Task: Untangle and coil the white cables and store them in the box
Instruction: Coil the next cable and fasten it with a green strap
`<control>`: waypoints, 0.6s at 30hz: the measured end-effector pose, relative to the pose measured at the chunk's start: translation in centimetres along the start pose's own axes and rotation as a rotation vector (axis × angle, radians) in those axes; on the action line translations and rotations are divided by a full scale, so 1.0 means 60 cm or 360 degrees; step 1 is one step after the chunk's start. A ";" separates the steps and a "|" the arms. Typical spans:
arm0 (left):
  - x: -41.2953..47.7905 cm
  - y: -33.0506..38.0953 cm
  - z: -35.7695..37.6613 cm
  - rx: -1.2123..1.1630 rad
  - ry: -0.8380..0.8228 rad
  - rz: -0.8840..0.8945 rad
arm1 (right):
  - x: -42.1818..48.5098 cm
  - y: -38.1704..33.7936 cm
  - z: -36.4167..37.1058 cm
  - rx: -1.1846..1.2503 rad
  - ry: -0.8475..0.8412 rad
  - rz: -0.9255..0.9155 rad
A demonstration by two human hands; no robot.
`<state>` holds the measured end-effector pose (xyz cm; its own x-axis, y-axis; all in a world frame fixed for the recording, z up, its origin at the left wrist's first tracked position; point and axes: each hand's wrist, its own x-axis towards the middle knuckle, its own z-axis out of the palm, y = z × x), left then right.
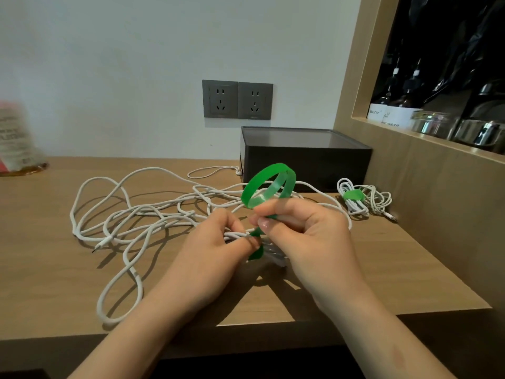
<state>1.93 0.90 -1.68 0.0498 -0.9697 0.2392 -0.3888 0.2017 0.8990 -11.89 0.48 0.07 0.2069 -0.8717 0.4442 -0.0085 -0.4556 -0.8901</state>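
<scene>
1. Two bare hands in view, both low centre over the wooden table point(410, 269).
2. Left hand point(216, 258): grip pinched shut on a small coiled bundle of white cable point(235, 236), thumb and fingers pressed together around it.
3. Right hand point(308, 242): grip pinching a green strap point(269, 184); its lower end wraps the bundle between the hands, the rest arcs up in one big loop above the fingers.
4. One large loose tangle of white cable point(123, 214) sprawls across the table to the left and behind the hands; strand count inside it can't be told. One connector tip lies at the tangle's left front.
5. One small separate loop of thin white cord point(210, 172) lies just left of the box.
6. One finished coil point(363, 199), tied with a green band, sits on the table right of the box, well apart from the hands.
7. One dark box point(306, 162), back of the table against the wall, nothing visible inside from this angle.
8. Two grey wall sockets point(237, 99) side by side above the box.
9. Blurred packet point(16, 138) at far left edge.
</scene>
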 end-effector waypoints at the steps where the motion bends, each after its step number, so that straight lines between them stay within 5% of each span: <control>1: 0.000 -0.003 -0.001 -0.0052 0.0008 -0.0011 | -0.001 0.002 0.003 0.0005 0.0024 0.0000; 12: 0.001 -0.020 -0.005 -0.0556 0.0134 -0.0171 | -0.005 0.016 0.027 0.0308 0.0227 -0.0006; 18: 0.001 -0.016 -0.007 -0.0780 0.0180 -0.0241 | -0.007 0.020 0.023 0.0226 0.0107 0.0031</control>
<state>2.72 0.73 -2.40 0.1817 -0.9775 0.1068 0.1049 0.1272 0.9863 -10.62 0.58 -1.33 0.1422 -0.8924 0.4282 0.1272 -0.4125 -0.9020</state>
